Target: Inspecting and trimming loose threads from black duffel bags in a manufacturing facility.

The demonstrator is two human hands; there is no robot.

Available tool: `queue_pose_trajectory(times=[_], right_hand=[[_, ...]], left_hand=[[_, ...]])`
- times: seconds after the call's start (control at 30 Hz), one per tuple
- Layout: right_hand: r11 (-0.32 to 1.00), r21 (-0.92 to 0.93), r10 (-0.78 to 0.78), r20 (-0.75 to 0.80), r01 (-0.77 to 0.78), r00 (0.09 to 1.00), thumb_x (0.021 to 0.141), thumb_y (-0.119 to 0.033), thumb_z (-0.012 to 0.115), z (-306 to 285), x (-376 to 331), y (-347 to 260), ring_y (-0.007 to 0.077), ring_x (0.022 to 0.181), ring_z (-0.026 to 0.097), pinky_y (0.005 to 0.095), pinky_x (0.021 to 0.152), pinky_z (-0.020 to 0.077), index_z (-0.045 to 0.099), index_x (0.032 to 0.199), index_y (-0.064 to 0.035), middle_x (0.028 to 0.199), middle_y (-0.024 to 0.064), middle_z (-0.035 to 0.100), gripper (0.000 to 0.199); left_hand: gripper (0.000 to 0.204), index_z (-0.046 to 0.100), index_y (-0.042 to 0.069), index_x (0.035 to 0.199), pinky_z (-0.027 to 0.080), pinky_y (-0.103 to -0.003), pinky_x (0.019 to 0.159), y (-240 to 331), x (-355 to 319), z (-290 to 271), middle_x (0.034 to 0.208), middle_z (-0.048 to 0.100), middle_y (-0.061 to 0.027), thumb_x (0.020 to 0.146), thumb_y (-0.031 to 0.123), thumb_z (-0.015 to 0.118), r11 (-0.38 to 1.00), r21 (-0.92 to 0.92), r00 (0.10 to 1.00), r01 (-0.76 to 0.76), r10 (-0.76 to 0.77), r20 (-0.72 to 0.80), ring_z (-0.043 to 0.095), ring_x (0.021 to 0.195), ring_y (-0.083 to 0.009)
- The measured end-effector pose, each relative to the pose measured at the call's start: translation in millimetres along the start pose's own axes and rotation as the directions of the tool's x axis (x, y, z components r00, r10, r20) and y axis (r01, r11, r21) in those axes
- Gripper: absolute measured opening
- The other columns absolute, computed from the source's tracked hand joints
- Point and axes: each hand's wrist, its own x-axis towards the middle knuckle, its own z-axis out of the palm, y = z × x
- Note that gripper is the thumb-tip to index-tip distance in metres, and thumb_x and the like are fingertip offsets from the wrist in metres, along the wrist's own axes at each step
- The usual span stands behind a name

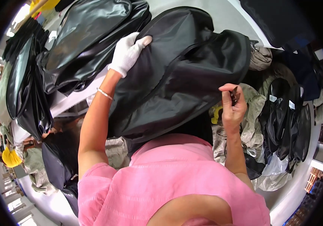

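A large black garment bag [157, 71] of smooth fabric, with rounded ends and a piped seam, spreads in front of my body. My left hand [127, 52], in a white knit glove, grips its upper left edge, with the thumb lying on top of the fabric. My bare right hand [232, 107] is raised just beyond the bag's right side, apart from it. Its fingers are closed around small dark thread snips [235, 96], mostly hidden in the palm.
More shiny black bags [82, 41] lie stacked at the upper left. A folded black pile [278, 22] is at the upper right. Black pieces with white labels [282, 116] hang on the right, near crumpled grey-green cloth [250, 128]. A yellow item [11, 157] shows far left.
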Motion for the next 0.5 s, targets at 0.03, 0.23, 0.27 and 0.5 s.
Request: queue_pose_trajectory(times=[0.03,0.23,0.27,0.5], right_hand=[[0.999,-0.045,-0.026,-0.018,0.025,0.999,0.096,-0.002,0.054,-1.9,-0.3,3.4,0.0037,0.062,0.042,0.0195,0.056,0.0326,0.062,0.095,-0.003,0.084,-0.0024,0.06,0.008],[0.989,-0.145,0.024,0.022,-0.02,0.999,0.094,0.0,0.055,-8.1,-1.0,7.1,0.0064,0.064,0.046,0.0205,0.058,0.0352,0.063,0.097,-0.0025,0.086,-0.0001,0.063,0.009],[0.989,-0.147,-0.025,0.029,0.029,0.999,0.094,0.0,0.055,-7.1,0.2,6.0,0.0067,0.063,0.046,0.0209,0.058,0.0353,0.063,0.098,-0.0025,0.087,0.0002,0.064,0.01],[0.989,-0.146,0.013,0.068,-0.002,0.998,0.095,0.0,0.053,-5.0,1.9,-8.3,0.0104,0.066,0.053,0.0224,0.061,0.0402,0.064,0.098,-0.0015,0.09,0.0033,0.066,0.012]], left_hand=[[0.045,0.064,-0.003,0.099,0.046,-0.03,0.07,-0.1,1.3,1.1,0.075,0.064,-0.0141,0.088,0.04,0.069,0.999,-0.02,0.998,0.047,-0.047,0.031,0.053,0.069,-0.0108],[0.059,0.063,-0.008,0.104,0.046,-0.029,0.075,-24.1,6.5,13.3,0.08,0.067,-0.0111,0.085,0.047,0.071,0.987,-0.106,0.992,0.119,-0.113,0.06,0.055,0.075,-0.0115],[0.062,0.062,-0.009,0.107,0.047,-0.029,0.078,-27.5,5.4,13.2,0.086,0.068,-0.0145,0.084,0.048,0.071,0.989,-0.086,0.992,0.122,-0.118,0.045,0.058,0.081,-0.0133],[0.037,0.064,0.005,0.114,0.05,-0.033,0.084,13.4,-3.4,8.4,0.096,0.069,-0.0153,0.084,0.026,0.069,0.999,0.047,0.996,0.012,-0.008,-0.085,0.066,0.09,-0.0271]])
